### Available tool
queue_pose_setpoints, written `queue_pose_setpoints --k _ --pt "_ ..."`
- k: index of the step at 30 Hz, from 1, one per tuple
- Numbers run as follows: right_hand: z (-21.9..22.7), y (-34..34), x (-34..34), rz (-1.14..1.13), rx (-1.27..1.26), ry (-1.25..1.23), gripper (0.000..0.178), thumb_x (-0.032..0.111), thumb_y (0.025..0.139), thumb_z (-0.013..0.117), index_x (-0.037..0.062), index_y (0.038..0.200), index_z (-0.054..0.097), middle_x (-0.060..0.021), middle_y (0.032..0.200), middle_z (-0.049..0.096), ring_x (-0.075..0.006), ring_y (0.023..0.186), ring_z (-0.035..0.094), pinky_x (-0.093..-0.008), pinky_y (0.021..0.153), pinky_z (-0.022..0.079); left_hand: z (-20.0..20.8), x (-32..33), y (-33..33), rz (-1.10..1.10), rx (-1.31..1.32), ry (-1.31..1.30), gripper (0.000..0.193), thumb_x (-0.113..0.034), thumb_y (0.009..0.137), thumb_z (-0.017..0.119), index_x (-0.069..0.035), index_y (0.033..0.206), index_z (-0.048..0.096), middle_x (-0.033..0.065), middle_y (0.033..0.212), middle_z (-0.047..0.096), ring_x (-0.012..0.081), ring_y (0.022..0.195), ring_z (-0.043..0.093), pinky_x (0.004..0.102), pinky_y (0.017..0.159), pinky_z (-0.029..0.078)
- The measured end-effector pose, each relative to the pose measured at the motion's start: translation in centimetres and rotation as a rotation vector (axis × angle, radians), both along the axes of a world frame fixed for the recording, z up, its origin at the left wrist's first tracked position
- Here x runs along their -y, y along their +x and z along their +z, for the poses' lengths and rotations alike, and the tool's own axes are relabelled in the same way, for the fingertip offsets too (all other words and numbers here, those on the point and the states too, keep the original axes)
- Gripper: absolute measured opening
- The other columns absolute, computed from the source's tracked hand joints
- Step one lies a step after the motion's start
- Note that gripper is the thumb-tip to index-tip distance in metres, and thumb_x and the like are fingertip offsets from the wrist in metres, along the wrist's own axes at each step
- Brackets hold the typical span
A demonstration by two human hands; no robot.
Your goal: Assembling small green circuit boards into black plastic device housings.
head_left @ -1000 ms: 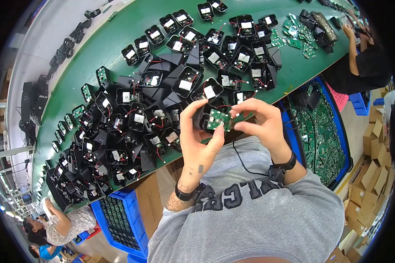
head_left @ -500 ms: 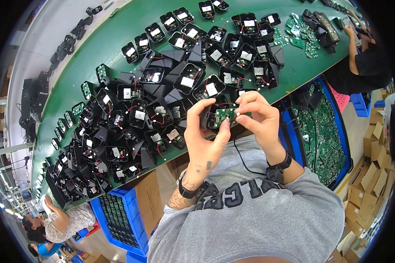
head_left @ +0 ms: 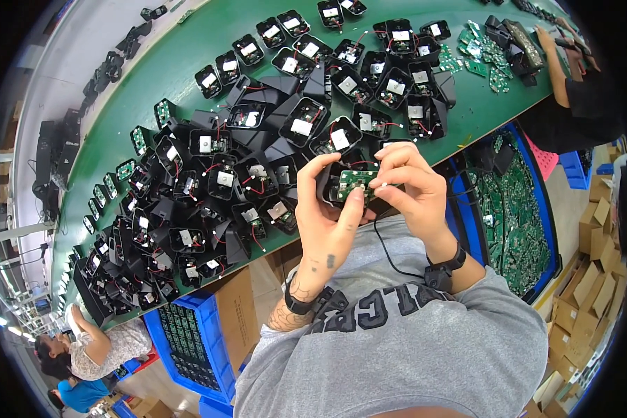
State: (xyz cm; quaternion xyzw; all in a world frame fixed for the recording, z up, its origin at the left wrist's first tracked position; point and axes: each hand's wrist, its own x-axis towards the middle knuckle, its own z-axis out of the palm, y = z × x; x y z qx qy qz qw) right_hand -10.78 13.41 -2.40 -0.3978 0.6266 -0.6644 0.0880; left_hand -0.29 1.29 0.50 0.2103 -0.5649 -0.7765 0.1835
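Holding board [head_left: 355, 178] before lettered sweatshirt [head_left: 404, 362]

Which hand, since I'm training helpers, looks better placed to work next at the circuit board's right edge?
Probably the right hand: its thumb and finger are at that edge of the circuit board, while the left hand holds the black case, thumb on the board.

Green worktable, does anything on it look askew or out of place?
Yes: many black housings lie tilted and overlapping in a heap, unlike the tidy far row, and loose circuit boards sit jumbled to the right. The held board in the left hand shows no clear damage, though it's small.
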Motion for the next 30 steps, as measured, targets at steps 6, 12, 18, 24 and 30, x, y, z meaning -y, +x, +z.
queue_pose_setpoints --k 6,12,18,24,30 --pt "2.8 -0.5 -0.6 0.221 0.228 0.207 0.011 0.002 0.073 0.072 0.0013 0.083 0.071 -0.0094 0.112 0.055 -0.0228 0.107 0.05 -0.035 0.091 0.042 -0.1 1.0 0.5 -0.029 -0.076 -0.043 0.046 0.004 0.087 0.055 -0.003 0.13 0.04 0.0121 0.114 0.051 0.0147 0.087 0.063 0.0251 0.066 0.059" --pt "4.1 -1.8 0.1 0.352 0.107 0.399 0.011 0.008 0.07 0.076 0.0013 0.077 0.071 -0.0081 0.11 0.059 -0.0191 0.105 0.051 -0.0327 0.087 0.041 -0.2 1.7 0.8 -0.03 0.04 -0.556 0.05 -0.001 0.075 0.067 -0.005 0.122 0.052 0.0114 0.107 0.06 0.0207 0.094 0.063 0.0311 0.074 0.053" --pt "3.3 -2.0 0.5 0.446 0.212 0.371 0.011 0.009 0.07 0.077 0.0011 0.076 0.07 -0.0101 0.11 0.06 -0.0212 0.107 0.052 -0.0362 0.091 0.039 0.7 2.8 0.9 -0.099 -0.078 -0.94 0.05 0.001 0.072 0.069 -0.005 0.12 0.055 0.0081 0.1 0.062 0.0112 0.085 0.062 0.0234 0.07 0.052" --pt "3.9 -1.0 0.6 0.299 0.084 0.385 0.011 0.008 0.068 0.077 0.0025 0.074 0.07 -0.0091 0.114 0.059 -0.0229 0.111 0.051 -0.0369 0.096 0.037 0.1 2.9 1.1 -0.056 -0.024 -0.868 0.051 0.0 0.072 0.069 -0.005 0.12 0.055 0.0095 0.1 0.061 0.0139 0.084 0.063 0.0256 0.069 0.052" --pt "3.7 -1.3 0.9 0.353 0.06 0.419 0.011 0.008 0.068 0.076 0.0018 0.073 0.069 -0.0098 0.115 0.059 -0.0241 0.112 0.052 -0.0369 0.095 0.039 0.8 3.3 1.1 -0.109 -0.033 -1.005 0.05 0.0 0.07 0.068 -0.006 0.118 0.055 0.0103 0.102 0.062 0.0209 0.086 0.065 0.0278 0.07 0.053"
